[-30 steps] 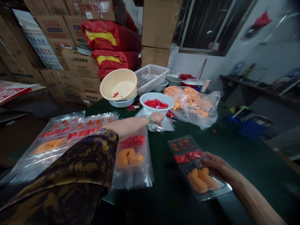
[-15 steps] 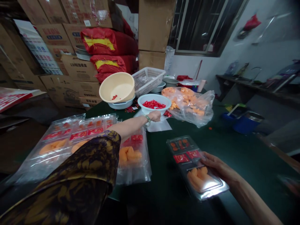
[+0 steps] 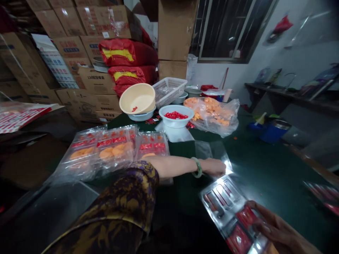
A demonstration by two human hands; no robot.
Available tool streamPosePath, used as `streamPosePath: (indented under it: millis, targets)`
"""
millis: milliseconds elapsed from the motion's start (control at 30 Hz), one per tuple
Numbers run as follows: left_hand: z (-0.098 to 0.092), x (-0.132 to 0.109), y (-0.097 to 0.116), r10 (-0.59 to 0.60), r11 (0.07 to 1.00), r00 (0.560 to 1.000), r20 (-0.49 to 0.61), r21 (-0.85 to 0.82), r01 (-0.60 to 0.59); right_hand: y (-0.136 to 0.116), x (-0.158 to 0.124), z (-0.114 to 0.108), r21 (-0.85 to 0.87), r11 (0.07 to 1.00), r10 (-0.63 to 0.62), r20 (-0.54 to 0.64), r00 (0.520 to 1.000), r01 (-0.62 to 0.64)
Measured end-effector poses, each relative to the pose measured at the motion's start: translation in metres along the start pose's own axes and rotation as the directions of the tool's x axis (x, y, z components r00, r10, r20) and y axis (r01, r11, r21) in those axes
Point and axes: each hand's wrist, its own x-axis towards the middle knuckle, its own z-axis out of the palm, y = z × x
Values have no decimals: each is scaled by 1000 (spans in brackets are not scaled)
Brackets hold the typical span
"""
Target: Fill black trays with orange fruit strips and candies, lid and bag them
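Two hands (image 3: pixel 213 167) (image 3: pixel 278 229), one white bowl (image 3: pixel 176 123)

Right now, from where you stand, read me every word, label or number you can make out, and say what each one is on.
"130", followed by characters too blurred to read, on the cardboard carton.
White and blue sheet on the cartons: too small to read.
Red cards in the clear plastic tray: too blurred to read.

- right here on the carton (image 3: pixel 95 82), "130" in big print, then characters i can't make out
- the printed sheet (image 3: pixel 56 60) on the cartons: lettering too small to read
- red labels (image 3: pixel 105 143) on the sealed packs (image 3: pixel 113 155): can't read those either
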Motion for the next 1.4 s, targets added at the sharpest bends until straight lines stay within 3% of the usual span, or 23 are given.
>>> streamPosePath:
  millis: [100, 267, 467, 533, 633, 733, 833, 900, 967, 1033, 1133, 1200, 1300, 1400]
  targets:
    - [17, -8, 20, 81, 996, 996, 47, -53, -78, 23, -15, -1, -10, 1000, 22, -40, 999, -23]
    - [15, -18, 29, 139, 990, 986, 96, -44, -135, 40, -36, -3, 88, 995, 43, -19, 999, -41]
    - [26, -35, 53, 73, 986, 997, -30, 153, -68, 51, -48, -5, 118, 985, -108, -156, 982, 127]
    - [32, -39, 62, 117, 952, 991, -62, 290, -95, 55, -51, -8, 87, 983, -145, -198, 969, 164]
    - [35, -41, 72, 282, 873, 958, -43, 426, -238, 56, -55, -11, 39, 988, -137, -242, 961, 151]
    - [32, -41, 77, 396, 867, 918, -10, 334, -370, 53, -54, -13, 3, 991, -127, -227, 966, 131]
    - [32, -47, 77, 413, 888, 910, -40, 238, -392, 50, -48, -15, 24, 991, -123, -177, 977, 129]
    - [36, -55, 73, 365, 912, 922, -128, 250, -326, 50, -44, -16, 36, 991, -123, -151, 981, 129]
    - [42, -64, 67, 248, 944, 935, -252, 278, -176, 50, -40, -15, 43, 991, -122, -145, 982, 130]
    - [48, -70, 60, 35, 975, 933, -359, 217, 47, 51, -39, -13, 56, 989, -127, -152, 980, 137]
    - [54, -72, 49, -260, 957, 889, -378, 21, 289, 52, -39, -6, 97, 983, -136, -165, 977, 153]
    - [55, -70, 43, -317, 946, 878, -359, -51, 321, 53, -41, -2, 127, 977, -146, -188, 971, 171]
    - [54, -69, 35, -312, 931, 901, -302, -287, 226, 57, -42, 2, 156, 963, -179, -248, 952, 222]
    - [55, -73, 33, -302, 815, 925, -231, -566, 125, 63, -41, 4, 180, 940, -227, -301, 926, 289]
